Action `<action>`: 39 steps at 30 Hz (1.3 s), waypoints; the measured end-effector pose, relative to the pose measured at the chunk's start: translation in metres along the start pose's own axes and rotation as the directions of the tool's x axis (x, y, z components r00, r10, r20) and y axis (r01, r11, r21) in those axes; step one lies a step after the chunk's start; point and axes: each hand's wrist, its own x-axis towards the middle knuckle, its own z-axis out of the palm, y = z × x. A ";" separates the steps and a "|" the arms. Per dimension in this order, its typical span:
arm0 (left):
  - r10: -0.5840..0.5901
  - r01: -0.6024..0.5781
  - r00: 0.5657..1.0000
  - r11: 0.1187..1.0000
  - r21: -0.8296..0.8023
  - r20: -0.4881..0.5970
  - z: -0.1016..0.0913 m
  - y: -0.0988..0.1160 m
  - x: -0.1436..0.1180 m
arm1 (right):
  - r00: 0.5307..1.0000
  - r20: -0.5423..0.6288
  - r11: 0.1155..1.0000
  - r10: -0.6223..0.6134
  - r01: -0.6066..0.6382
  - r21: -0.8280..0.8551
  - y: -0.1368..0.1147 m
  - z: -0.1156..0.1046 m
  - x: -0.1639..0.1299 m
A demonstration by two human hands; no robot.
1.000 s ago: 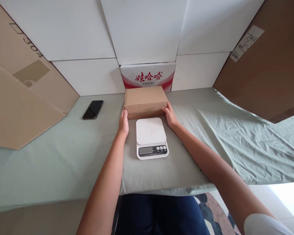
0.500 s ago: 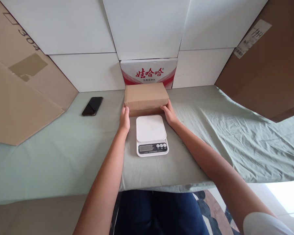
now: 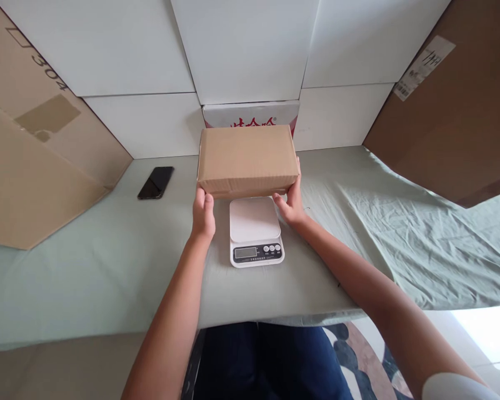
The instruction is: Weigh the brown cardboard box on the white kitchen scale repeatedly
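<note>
A closed brown cardboard box [image 3: 248, 155] is held up between my two hands, just behind and above the scale. My left hand [image 3: 203, 214] grips its lower left corner, thumb at the front edge and the other fingers partly hidden. At the lower right corner, my right hand [image 3: 291, 200] holds the box with its thumb near the bottom edge and its fingers along the side. In front of the box lies a white digital kitchen scale [image 3: 255, 230], its platform bare, with a dark panel of buttons and a small display.
A black phone [image 3: 155, 183] lies on the green cloth [image 3: 108, 255] to the left. Behind stands a white and red carton [image 3: 250, 108], partly covered by the box. Large cardboard panels flank the table, one on the left [image 3: 45, 150] and one on the right [image 3: 454, 122].
Both hands have raised the cardboard box off the cloth and brought it closer, so it looks larger and hides more of the red-lettered carton. The scale and phone have stayed put.
</note>
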 end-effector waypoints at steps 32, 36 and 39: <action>-0.153 0.155 0.985 0.988 -0.023 0.083 -0.020 0.042 -0.098 | 0.990 -0.025 0.989 0.142 -0.141 0.045 -0.048 -0.014 -0.085; -0.146 0.148 0.987 0.989 -0.024 0.072 -0.020 0.042 -0.098 | 0.990 -0.012 0.989 0.141 -0.140 0.051 -0.047 -0.016 -0.084; -0.147 0.149 0.987 0.989 -0.021 0.064 -0.020 0.041 -0.098 | 0.989 -0.017 0.988 0.150 -0.149 0.049 -0.047 -0.016 -0.084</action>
